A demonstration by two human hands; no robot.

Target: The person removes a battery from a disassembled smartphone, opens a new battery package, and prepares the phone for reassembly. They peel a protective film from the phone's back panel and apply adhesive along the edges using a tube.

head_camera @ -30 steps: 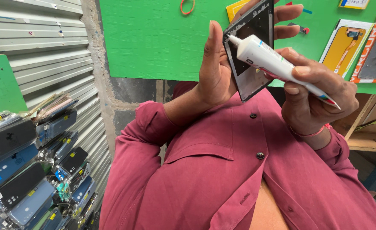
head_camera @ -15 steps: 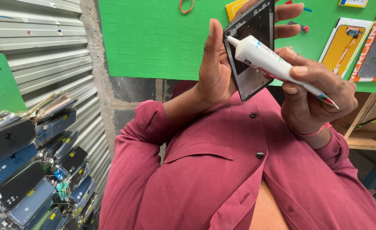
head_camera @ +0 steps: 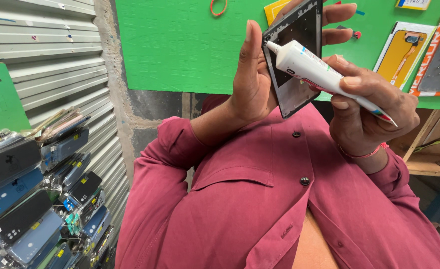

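**A:** What surrounds the hands?

**B:** A green board (head_camera: 180, 45) fills the background, with an orange rubber band (head_camera: 219, 7) hanging on it at the top. To the right, flat packets (head_camera: 404, 50) of phone parts are pinned to it. On the left is a grey ribbed shutter (head_camera: 45, 65), and beside it a rack of phone cases (head_camera: 25, 199) in plastic sleeves crowds the lower left corner. A wooden shelf (head_camera: 429, 164) sits at the right edge.

**A:** And the hands themselves?

**B:** The left hand (head_camera: 252, 79) grips a dark phone frame (head_camera: 294, 55), thumb up along its near edge and fingers wrapped behind it. The right hand (head_camera: 374, 109) has its fingers closed round a white tube (head_camera: 319, 72), whose nozzle touches the frame's upper left edge.

**A:** Anything hidden?

**B:** The frame's top corner runs out of view. The tube blocks part of the frame's inside. The tube's tail pokes out past the right hand. The person's red shirt (head_camera: 240, 209) fills the lower middle of the view, covering whatever lies below.

**A:** Is there room to move?

**B:** Open green board lies left of the left hand. The packets sit close behind the right hand.
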